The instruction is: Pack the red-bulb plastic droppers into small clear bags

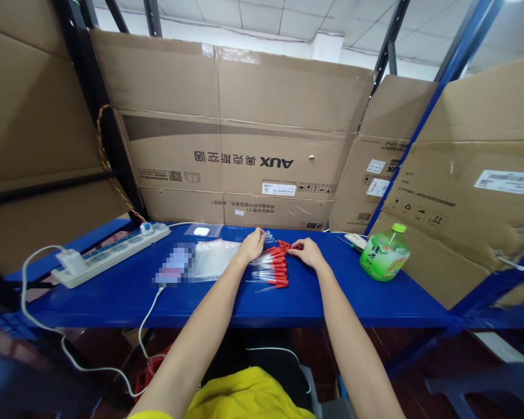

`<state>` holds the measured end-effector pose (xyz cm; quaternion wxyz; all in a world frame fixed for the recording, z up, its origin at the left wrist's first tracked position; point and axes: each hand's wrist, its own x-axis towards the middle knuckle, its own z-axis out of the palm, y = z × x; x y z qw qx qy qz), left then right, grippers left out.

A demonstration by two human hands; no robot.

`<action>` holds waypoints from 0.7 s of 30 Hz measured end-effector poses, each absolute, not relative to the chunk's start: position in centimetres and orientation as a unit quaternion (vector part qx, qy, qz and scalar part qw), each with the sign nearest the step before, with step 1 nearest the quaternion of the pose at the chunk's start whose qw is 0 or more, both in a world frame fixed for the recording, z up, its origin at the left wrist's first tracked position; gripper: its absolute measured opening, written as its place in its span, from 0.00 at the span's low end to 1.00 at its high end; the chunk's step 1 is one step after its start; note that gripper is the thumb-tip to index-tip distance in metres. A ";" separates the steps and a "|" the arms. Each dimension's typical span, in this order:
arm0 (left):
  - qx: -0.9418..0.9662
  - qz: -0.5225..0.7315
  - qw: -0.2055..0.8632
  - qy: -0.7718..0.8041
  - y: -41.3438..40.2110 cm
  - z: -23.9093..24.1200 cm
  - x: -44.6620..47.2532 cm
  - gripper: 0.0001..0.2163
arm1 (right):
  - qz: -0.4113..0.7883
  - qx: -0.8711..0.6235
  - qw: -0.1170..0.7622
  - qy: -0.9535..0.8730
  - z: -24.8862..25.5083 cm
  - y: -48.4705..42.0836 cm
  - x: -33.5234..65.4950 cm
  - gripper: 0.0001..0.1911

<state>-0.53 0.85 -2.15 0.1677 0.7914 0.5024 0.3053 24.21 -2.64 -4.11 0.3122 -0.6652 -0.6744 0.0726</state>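
Droppers (268, 266) with clear thin tubes and red bulbs lie in a rough row on the blue table, bulbs to the right. My left hand (253, 244) is closed at the far end of the row, its fingertips on a clear tube among a small bunch of clear tubes (269, 236). Just right of the row, my right hand (309, 252) pinches a red bulb (291, 250) beside a little heap of loose red bulbs (283, 245). Flat clear plastic bags (213, 260) lie left of my left forearm.
A phone (173, 265) with a blurred screen lies left of the bags, on a white cable. Further left is a power strip (113, 256). A white earphone case (201, 231) sits at the back. To the right stands a green bottle (385, 254). Cardboard (244, 134) walls the table (349, 297).
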 end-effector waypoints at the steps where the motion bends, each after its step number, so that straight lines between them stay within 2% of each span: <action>1: 0.796 0.316 0.166 0.489 0.8 -2.1 -0.4 0.11 | 0.071 -0.662 0.322 -0.673 -4.1 -2.6 24.3 0.14; 4: 0.811 0.329 0.165 0.455 0.5 -2.0 -0.1 0.14 | 0.091 -0.647 0.355 -0.669 -4.0 -2.6 24.4 0.12; 11: 0.836 0.344 0.167 0.393 0.2 -2.0 0.3 0.13 | 0.266 -0.574 0.472 -0.614 -3.8 -2.6 24.2 0.17; 13: 0.837 0.352 0.177 0.379 0.0 -1.8 0.4 0.13 | 0.256 -0.568 0.501 -0.601 -3.7 -2.4 24.2 0.14; 16: 0.835 0.364 0.184 0.369 -0.3 -1.6 0.6 0.14 | 0.224 -0.581 0.500 -0.602 -3.7 -2.2 24.2 0.10; 21: 0.829 0.365 0.162 0.391 -0.6 -1.4 0.4 0.14 | 0.184 -0.602 0.475 -0.615 -3.9 -2.1 24.5 0.13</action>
